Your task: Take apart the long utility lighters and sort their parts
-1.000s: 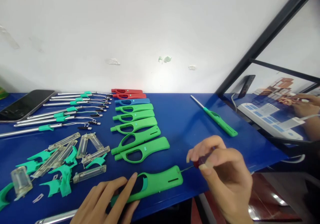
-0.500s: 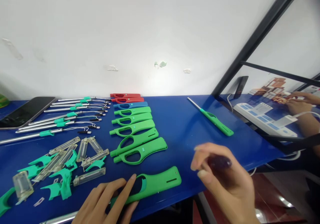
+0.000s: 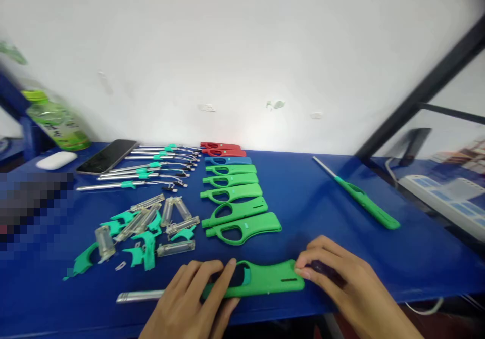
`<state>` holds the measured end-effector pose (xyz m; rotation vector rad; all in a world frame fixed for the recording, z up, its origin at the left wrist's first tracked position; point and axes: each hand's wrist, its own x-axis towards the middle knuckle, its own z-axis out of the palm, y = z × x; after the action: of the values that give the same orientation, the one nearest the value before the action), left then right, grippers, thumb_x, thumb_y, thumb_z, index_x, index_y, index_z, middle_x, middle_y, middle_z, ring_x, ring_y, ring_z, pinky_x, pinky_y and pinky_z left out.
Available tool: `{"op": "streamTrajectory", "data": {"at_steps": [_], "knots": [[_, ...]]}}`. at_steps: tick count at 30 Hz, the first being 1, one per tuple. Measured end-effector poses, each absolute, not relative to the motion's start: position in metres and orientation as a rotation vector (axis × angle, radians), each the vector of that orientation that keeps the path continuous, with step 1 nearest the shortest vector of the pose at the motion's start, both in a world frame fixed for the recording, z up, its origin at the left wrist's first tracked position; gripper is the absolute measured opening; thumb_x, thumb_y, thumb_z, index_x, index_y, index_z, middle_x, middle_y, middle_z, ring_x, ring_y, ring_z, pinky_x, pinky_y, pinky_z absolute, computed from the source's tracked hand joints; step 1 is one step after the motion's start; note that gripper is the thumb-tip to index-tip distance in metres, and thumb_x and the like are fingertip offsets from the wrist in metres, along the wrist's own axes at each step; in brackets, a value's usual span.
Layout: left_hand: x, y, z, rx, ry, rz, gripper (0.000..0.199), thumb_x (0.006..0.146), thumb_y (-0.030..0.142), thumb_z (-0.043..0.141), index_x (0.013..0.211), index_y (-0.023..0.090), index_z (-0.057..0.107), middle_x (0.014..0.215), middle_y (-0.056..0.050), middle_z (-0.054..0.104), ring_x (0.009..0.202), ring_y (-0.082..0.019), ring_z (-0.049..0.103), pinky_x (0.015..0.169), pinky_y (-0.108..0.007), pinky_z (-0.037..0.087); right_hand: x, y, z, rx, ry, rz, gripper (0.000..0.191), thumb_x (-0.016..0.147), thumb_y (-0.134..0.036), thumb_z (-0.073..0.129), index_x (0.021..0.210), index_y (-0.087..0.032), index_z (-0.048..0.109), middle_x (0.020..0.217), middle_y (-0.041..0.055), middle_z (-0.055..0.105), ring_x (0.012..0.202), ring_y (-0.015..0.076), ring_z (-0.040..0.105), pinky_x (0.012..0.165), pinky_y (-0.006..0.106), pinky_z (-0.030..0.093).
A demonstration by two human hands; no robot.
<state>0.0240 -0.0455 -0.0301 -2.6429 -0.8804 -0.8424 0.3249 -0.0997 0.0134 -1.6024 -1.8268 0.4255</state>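
A green lighter (image 3: 271, 278) with a metal tube lies along the front of the blue table. My left hand (image 3: 193, 298) is closed over it at the trigger ring, and the silver tube sticks out to the left. At the butt end, the fingertips of my right hand (image 3: 337, 273) touch or nearly touch the green casing. A tool with a dark rounded handle (image 3: 328, 272) is gripped in that hand; its tip is hidden. Beyond the lighter lie green casing halves (image 3: 261, 224), a blue one (image 3: 238, 160) and red ones (image 3: 231, 146).
Clear fuel tanks (image 3: 176, 248) and teal triggers (image 3: 149, 253) lie scattered at left. Behind them are several metal tubes with wires (image 3: 113, 186), a phone (image 3: 108, 157), a white case (image 3: 56, 160) and a bottle (image 3: 60, 127). A whole green lighter (image 3: 367, 205) and power strip (image 3: 443, 202) are at right.
My right hand has come left with the dark-handled tool to the lighter's butt end. My left hand keeps its hold. The whole view has shifted toward the left.
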Motion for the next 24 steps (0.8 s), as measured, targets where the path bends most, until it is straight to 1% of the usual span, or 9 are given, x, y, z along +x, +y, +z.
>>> {"op": "streamTrajectory", "data": {"at_steps": [4, 10, 16, 19, 21, 24], "knots": [[0.029, -0.050, -0.025, -2.672, -0.969, -0.879, 0.035, 0.109, 0.026, 0.049, 0.141, 0.019, 0.062, 0.110, -0.006, 0.071, 0.098, -0.020, 0.067, 0.089, -0.036, 0.054, 0.331, -0.096, 0.009, -1.537, -1.912, 0.399, 0.021, 0.101, -0.044, 0.063, 0.091, -0.030, 0.073, 0.091, -0.0008, 0.074, 0.075, 0.0140, 0.075, 0.067, 0.016, 0.057], [0.031, -0.052, -0.024, -2.698, -0.977, -0.900, 0.035, 0.108, 0.025, 0.050, 0.141, 0.016, 0.061, 0.110, -0.007, 0.070, 0.096, -0.021, 0.066, 0.085, -0.037, 0.055, 0.332, -0.096, 0.009, -1.522, -1.994, 0.358, 0.021, 0.105, -0.040, 0.056, 0.092, -0.029, 0.068, 0.091, -0.0021, 0.072, 0.073, 0.0109, 0.073, 0.067, 0.013, 0.056], [0.030, -0.053, -0.027, -2.687, -0.973, -0.900, 0.036, 0.108, 0.022, 0.051, 0.142, 0.015, 0.060, 0.110, -0.007, 0.070, 0.096, -0.021, 0.066, 0.085, -0.037, 0.056, 0.331, -0.094, 0.008, -1.502, -1.977, 0.284, 0.018, 0.104, -0.040, 0.059, 0.093, -0.029, 0.068, 0.091, -0.0022, 0.071, 0.074, 0.0106, 0.073, 0.068, 0.013, 0.055], [0.031, -0.053, -0.027, -2.680, -0.976, -0.907, 0.035, 0.108, 0.023, 0.049, 0.141, 0.016, 0.061, 0.109, -0.007, 0.071, 0.094, -0.021, 0.067, 0.085, -0.036, 0.056, 0.335, -0.094, 0.009, -1.508, -1.952, 0.235, 0.017, 0.102, -0.040, 0.061, 0.092, -0.028, 0.068, 0.088, -0.0017, 0.071, 0.071, 0.0119, 0.072, 0.064, 0.015, 0.055], [0.032, -0.052, -0.026, -2.670, -0.970, -0.926, 0.033, 0.109, 0.025, 0.047, 0.137, 0.016, 0.063, 0.106, -0.006, 0.071, 0.092, -0.020, 0.067, 0.084, -0.035, 0.057, 0.336, -0.092, 0.014, -1.498, -1.942, 0.168, 0.016, 0.101, -0.041, 0.063, 0.093, -0.028, 0.067, 0.088, -0.0010, 0.071, 0.070, 0.0132, 0.071, 0.062, 0.016, 0.055], [0.035, -0.051, -0.023, -2.656, -0.973, -0.961, 0.034, 0.111, 0.027, 0.042, 0.133, 0.016, 0.065, 0.103, -0.005, 0.072, 0.087, -0.019, 0.068, 0.080, -0.035, 0.058, 0.324, -0.080, 0.035, -1.471, -1.968, 0.106, 0.011, 0.098, -0.039, 0.068, 0.096, -0.028, 0.068, 0.092, -0.0010, 0.072, 0.075, 0.0141, 0.072, 0.066, 0.018, 0.056]]}}
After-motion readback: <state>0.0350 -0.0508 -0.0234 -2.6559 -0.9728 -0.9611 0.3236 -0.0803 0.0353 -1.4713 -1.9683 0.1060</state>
